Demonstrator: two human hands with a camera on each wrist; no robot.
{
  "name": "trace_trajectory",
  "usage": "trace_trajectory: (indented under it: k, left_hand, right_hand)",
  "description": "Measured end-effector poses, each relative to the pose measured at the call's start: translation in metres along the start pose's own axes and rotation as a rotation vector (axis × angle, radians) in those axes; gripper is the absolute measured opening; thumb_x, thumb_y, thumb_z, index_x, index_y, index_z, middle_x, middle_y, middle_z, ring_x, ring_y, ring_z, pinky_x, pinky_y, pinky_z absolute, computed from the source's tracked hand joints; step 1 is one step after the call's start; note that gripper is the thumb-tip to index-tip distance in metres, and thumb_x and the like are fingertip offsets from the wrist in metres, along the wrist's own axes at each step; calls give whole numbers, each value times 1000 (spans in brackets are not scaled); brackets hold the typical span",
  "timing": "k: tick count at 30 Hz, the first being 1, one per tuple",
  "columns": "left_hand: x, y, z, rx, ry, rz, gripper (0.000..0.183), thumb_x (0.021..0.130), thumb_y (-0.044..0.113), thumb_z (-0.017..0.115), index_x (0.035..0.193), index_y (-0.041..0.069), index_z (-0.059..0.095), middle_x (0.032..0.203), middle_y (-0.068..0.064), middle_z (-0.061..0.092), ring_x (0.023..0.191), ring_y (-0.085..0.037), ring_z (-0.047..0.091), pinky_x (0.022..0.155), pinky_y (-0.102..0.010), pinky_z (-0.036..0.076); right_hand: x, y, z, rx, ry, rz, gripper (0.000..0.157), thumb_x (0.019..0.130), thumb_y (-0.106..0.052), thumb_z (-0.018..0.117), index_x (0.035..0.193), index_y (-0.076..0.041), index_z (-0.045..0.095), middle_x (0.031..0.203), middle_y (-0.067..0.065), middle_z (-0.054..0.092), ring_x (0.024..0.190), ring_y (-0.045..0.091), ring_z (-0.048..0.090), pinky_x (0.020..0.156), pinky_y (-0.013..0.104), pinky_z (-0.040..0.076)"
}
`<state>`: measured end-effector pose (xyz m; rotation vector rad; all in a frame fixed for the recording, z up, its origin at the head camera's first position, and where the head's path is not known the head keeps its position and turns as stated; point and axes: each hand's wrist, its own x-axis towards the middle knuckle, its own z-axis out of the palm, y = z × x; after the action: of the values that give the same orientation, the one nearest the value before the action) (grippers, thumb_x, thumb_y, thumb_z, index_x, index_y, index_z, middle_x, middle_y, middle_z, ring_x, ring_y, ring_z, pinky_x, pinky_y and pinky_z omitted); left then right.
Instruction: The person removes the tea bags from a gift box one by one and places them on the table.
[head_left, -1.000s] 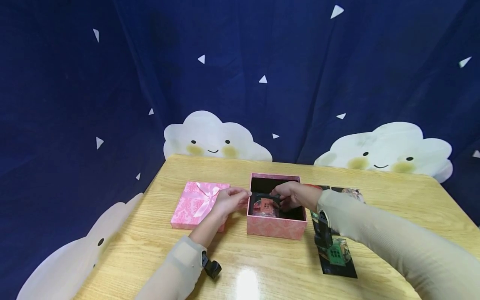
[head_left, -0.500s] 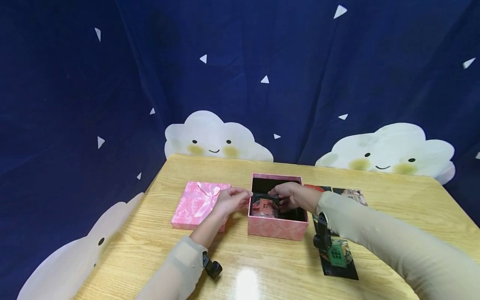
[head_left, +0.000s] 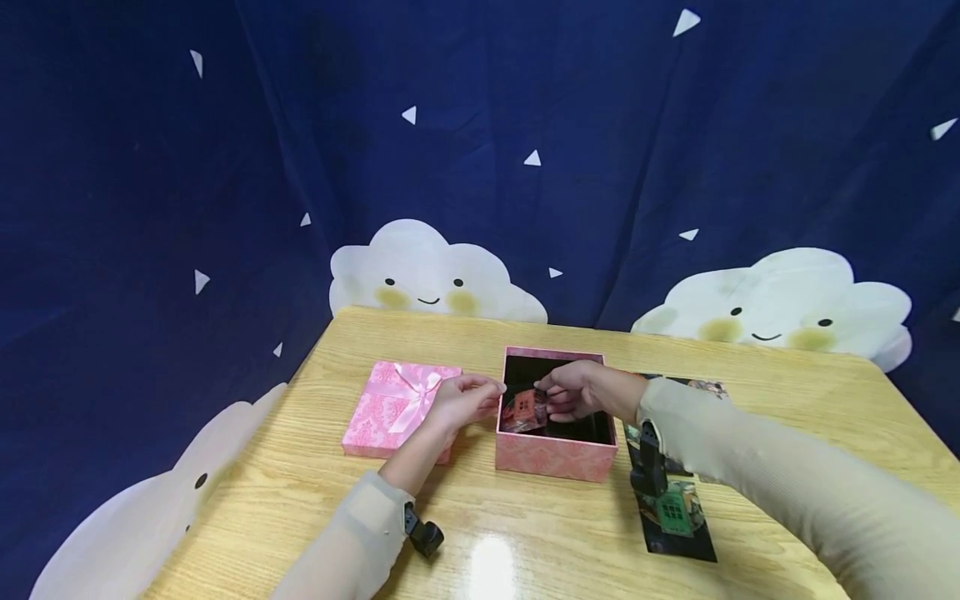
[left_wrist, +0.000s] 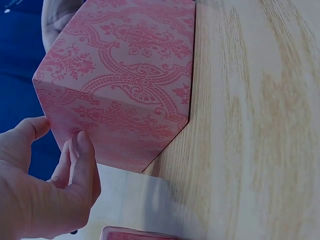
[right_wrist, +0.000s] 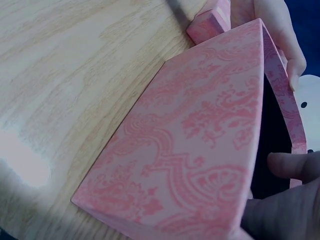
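Note:
An open pink patterned box (head_left: 555, 460) with a black interior stands on the table. At its left rim my left hand (head_left: 461, 402) holds the wall, thumb at the edge and fingers against the outside in the left wrist view. My right hand (head_left: 576, 390) reaches down inside the box. Its thumb and fingers pinch the upper right edge of a small dark flat packet with a red label (head_left: 523, 407), which lies tilted toward the left wall. In the right wrist view my right thumb (right_wrist: 287, 165) shows over the opening, and the box's near wall hides the packet.
Left of the box lies a pink lid (head_left: 382, 408) with a ribbon bow, partly behind my left hand. To the right are several black packets, one with a green label (head_left: 675, 512), partly under my right arm. A blue curtain (head_left: 480, 167) hangs behind the wooden table (head_left: 450, 533).
My right hand has turned the red-labelled packet from lying square to tilted and shifted it slightly left inside the box. My left hand stays at the rim.

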<state>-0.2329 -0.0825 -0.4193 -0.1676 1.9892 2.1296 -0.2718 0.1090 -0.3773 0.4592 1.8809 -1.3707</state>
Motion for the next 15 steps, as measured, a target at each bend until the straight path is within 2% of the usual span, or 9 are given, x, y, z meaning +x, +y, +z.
trace_trajectory:
  k: [3, 6, 10, 15]
  left_hand:
    - [1, 0, 1, 1, 1, -7, 21, 84, 7, 65, 101, -6, 66, 94, -14, 72, 73, -8, 66, 86, -34, 61]
    - [1, -1, 1, 6, -6, -11, 22, 84, 8, 65, 102, -6, 65, 97, -16, 72, 73, -8, 66, 88, -36, 60]
    - [1, -1, 1, 4, -10, -12, 22, 85, 7, 64, 102, -6, 65, 102, -20, 71, 75, -9, 66, 87, -34, 61]
    - [1, -1, -1, -6, -4, -3, 21, 84, 6, 64, 101, -6, 66, 100, -21, 72, 74, -9, 67, 79, -28, 62]
  right_hand:
    - [0, -1, 1, -18, -16, -9, 8, 96, -12, 50, 93, -5, 53, 72, 1, 55, 67, 10, 55, 68, 20, 57]
    - [0, -1, 3, -25, -20, -9, 9, 95, -8, 48, 90, -6, 55, 64, -1, 56, 60, 7, 55, 63, 18, 57]
    - [-1, -3, 4, -38, -13, -29, 11, 93, -5, 47, 85, -5, 54, 58, -2, 55, 55, 5, 55, 58, 16, 57]
    - [-7, -5, 4, -72, 55, -64, 12, 91, -4, 49, 80, -5, 54, 57, -2, 54, 54, 6, 55, 59, 19, 58]
